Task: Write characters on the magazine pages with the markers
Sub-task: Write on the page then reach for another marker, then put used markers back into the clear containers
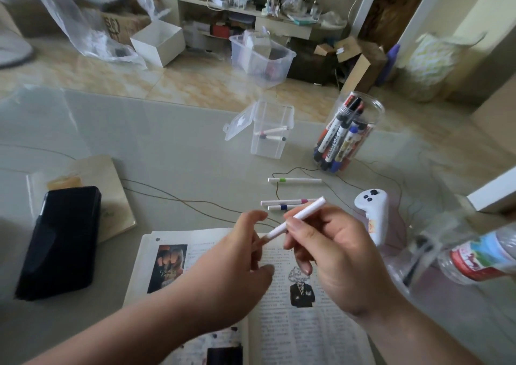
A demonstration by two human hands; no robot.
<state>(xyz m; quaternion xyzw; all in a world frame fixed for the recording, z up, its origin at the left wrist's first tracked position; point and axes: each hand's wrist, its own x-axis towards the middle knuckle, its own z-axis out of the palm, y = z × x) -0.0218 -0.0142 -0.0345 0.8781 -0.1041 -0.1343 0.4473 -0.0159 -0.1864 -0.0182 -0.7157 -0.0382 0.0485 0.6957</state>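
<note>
Right hand [335, 255] fingers [296, 222] pinch marker [308, 210] above magazine [296, 336]; left hand [231, 261] touches its tip

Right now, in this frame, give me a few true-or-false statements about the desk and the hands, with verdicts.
1. The right hand holds a white marker. True.
2. The magazine is closed. False: it lies open on the table.
3. On the table three markers lie loose. True.
4. The small clear box has its lid shut. False: the lid is swung open, with two markers inside.
5. The jar holds markers. True.
</note>
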